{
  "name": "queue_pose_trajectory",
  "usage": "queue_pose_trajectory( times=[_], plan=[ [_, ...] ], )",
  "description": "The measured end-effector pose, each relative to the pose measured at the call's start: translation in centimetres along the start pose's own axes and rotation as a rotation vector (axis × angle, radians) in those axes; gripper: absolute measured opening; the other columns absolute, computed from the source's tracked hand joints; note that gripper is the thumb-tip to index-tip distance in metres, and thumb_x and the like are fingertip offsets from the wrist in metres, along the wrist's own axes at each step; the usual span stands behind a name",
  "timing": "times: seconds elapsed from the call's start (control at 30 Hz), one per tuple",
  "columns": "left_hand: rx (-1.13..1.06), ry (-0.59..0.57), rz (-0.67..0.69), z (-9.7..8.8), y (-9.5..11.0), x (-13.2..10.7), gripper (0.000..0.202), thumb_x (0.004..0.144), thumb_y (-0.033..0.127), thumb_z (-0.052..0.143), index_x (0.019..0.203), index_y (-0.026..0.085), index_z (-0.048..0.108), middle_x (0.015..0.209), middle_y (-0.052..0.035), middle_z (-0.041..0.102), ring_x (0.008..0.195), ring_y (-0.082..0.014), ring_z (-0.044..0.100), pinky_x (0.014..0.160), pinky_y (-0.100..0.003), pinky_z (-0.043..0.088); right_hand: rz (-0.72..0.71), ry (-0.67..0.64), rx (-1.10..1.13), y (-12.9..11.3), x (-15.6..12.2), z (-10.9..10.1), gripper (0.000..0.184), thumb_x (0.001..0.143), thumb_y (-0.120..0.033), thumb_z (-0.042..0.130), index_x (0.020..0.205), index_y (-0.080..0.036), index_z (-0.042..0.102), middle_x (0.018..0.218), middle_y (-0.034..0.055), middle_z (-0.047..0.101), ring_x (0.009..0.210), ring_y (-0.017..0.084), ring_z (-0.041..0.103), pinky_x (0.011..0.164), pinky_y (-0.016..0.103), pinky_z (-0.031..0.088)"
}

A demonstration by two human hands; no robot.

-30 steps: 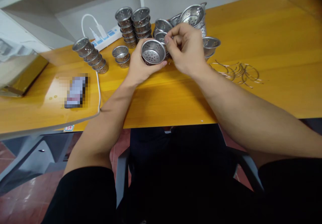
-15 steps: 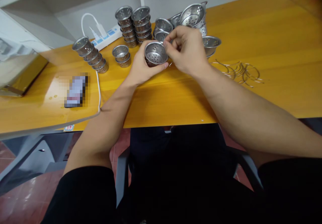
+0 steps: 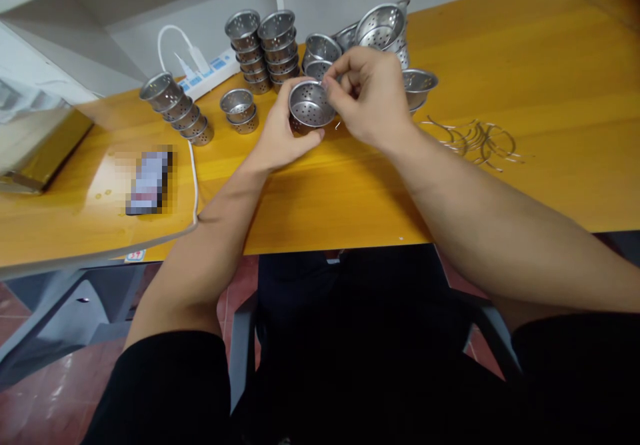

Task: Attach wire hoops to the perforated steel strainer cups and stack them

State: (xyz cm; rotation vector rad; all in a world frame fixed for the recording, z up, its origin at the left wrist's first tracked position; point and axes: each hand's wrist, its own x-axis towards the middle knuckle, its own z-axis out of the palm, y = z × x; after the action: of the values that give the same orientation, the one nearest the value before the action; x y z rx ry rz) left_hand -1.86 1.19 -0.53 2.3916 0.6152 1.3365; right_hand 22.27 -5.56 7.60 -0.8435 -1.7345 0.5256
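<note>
My left hand (image 3: 287,128) is wrapped round a small perforated metal cup (image 3: 313,105), its open mouth tilted toward me. My right hand (image 3: 367,95) pinches thumb and forefinger together at the right side of the cup's rim. A short shiny end of thin wire (image 3: 337,125) shows just below this pinch; most of it is hidden by the fingers. To the right of my right wrist, a loose pile of curved wires (image 3: 480,140) lies on the wooden table (image 3: 340,212).
Behind my hands stand tall stacks of perforated cups (image 3: 277,45) and larger perforated bowls (image 3: 383,28). A leaning stack (image 3: 183,112) and a short stack (image 3: 239,108) are at left, near a white power strip (image 3: 215,75), its cable (image 3: 195,185) and a blurred phone (image 3: 149,182).
My left thumb has shifted left and away from the cup's front right edge. The cup has turned slightly; my right hand keeps its pinch at the rim.
</note>
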Motion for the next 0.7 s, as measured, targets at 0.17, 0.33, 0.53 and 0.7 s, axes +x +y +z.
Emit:
queue_pose_trajectory(
  times=[0.17, 0.33, 0.53, 0.7],
  plan=[
    [0.030, 0.059, 0.002, -0.4, 0.4, 0.4, 0.100, 0.100, 0.094, 0.096, 0.172, 0.036, 0.057, 0.164, -0.0130, 0.072, 0.150, -0.0408, 0.077, 0.130, -0.055, 0.066, 0.020, -0.001, 0.007, 0.1, 0.1, 0.0, 0.031, 0.110, -0.036, 0.100, 0.095, -0.034, 0.073, 0.073, -0.0023, 0.062, 0.066, 0.023, 0.050, 0.070, 0.043, 0.040],
    [0.018, 0.107, -0.043, -0.6, 0.3, 0.6, 0.101, 0.088, 0.097, 0.107, 0.155, 0.033, 0.067, 0.148, -0.0112, 0.077, 0.138, -0.0401, 0.081, 0.123, -0.056, 0.069, 0.033, -0.007, 0.031, -0.2, -0.1, 0.1, 0.041, 0.108, -0.065, 0.101, 0.095, -0.039, 0.073, 0.071, -0.0007, 0.065, 0.068, 0.026, 0.051, 0.066, 0.047, 0.041],
    [-0.016, 0.086, -0.037, -0.3, -0.6, 0.4, 0.104, 0.091, 0.101, 0.103, 0.160, 0.036, 0.059, 0.151, -0.0107, 0.074, 0.139, -0.0392, 0.080, 0.120, -0.056, 0.069, 0.048, -0.040, 0.059, 0.0, -0.2, 0.1, 0.045, 0.107, -0.074, 0.101, 0.098, -0.040, 0.073, 0.069, -0.0008, 0.064, 0.070, 0.028, 0.053, 0.064, 0.048, 0.042],
    [-0.016, 0.054, -0.016, -0.1, 0.0, 0.2, 0.116, 0.084, 0.107, 0.104, 0.163, 0.036, 0.057, 0.152, -0.0102, 0.074, 0.138, -0.0402, 0.082, 0.121, -0.057, 0.071, 0.019, -0.002, 0.019, 0.3, -0.1, 0.3, 0.038, 0.110, -0.058, 0.100, 0.093, -0.038, 0.073, 0.073, -0.0013, 0.065, 0.064, 0.023, 0.048, 0.069, 0.046, 0.041]
  ],
)
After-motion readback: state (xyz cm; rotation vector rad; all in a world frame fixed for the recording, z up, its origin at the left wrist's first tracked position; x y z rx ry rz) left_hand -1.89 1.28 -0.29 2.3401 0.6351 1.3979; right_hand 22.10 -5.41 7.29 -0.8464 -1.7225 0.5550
